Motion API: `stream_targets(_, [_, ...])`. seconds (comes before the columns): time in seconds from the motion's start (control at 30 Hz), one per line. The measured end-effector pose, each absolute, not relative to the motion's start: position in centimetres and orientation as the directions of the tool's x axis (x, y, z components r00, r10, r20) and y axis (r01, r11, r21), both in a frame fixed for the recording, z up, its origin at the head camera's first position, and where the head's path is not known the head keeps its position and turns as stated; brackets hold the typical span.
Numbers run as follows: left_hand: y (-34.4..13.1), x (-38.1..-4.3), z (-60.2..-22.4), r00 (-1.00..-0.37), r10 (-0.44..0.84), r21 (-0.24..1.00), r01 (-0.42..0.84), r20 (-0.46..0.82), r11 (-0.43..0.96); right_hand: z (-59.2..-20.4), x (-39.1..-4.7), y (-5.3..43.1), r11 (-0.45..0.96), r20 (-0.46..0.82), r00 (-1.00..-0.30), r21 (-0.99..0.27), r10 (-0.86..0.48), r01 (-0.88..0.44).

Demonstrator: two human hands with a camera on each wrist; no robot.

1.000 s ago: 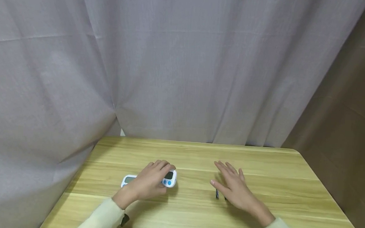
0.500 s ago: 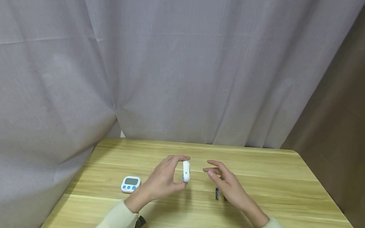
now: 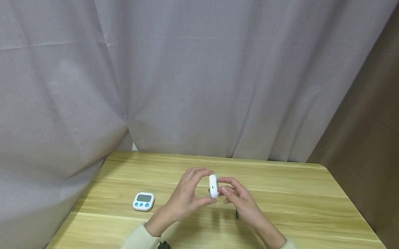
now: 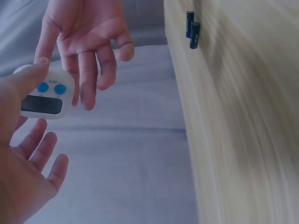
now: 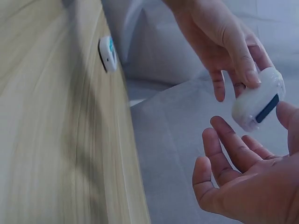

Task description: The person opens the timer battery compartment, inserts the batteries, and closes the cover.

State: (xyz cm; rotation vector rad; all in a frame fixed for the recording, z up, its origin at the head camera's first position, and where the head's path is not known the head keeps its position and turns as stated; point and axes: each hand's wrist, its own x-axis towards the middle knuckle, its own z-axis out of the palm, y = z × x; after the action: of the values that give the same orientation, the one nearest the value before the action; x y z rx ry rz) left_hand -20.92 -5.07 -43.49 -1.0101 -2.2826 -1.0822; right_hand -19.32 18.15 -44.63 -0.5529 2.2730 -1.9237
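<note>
Held up above the table is a white digital timer [image 3: 213,186] with blue buttons, turned edge-on in the head view. My left hand [image 3: 188,195] grips its edges between thumb and fingers. My right hand [image 3: 241,202] is at the timer's back, thumb and index fingertips right against it, the other fingers loosely bent. A dark strip [image 5: 267,108] shows on that back in the right wrist view. Beneath my right hand lie two small dark batteries, a nearer battery [image 4: 195,35] and another battery [image 4: 189,24]; in the head view the right hand mostly hides them.
A second white timer [image 3: 143,201], screen up with blue buttons, lies on the wooden table [image 3: 282,219] at the left. A grey curtain [image 3: 201,83] hangs behind the table's back edge, and a brown drape [image 3: 372,129] along the right.
My left hand has carried the timer up and to the right, turning it edge-on and leaving the second timer behind. My right hand has moved left to meet its back, fingers drawing in.
</note>
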Motion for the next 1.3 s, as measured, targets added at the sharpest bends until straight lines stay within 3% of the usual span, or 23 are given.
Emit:
stream_targets(0.37, [-4.0,-20.9,-43.3,-0.708,0.390,0.600,0.706,0.589,0.376,-44.4,-19.5,18.0,-0.079,0.095,-0.945,-0.994,-0.314,-0.073])
stream_targets(0.8, [-3.3,-20.7,-43.2,-0.775,0.319,0.724,0.628,0.546,0.285,-44.7,-19.8,17.9,-0.274,0.206,-0.919,-0.955,-0.336,-0.113])
stream_targets(1.3, [-5.3,-21.2,-42.6,-0.778,0.407,0.832,0.550,0.479,0.075,-44.1,-19.4,17.9,-0.285,0.305,-0.909,-0.932,-0.285,-0.224])
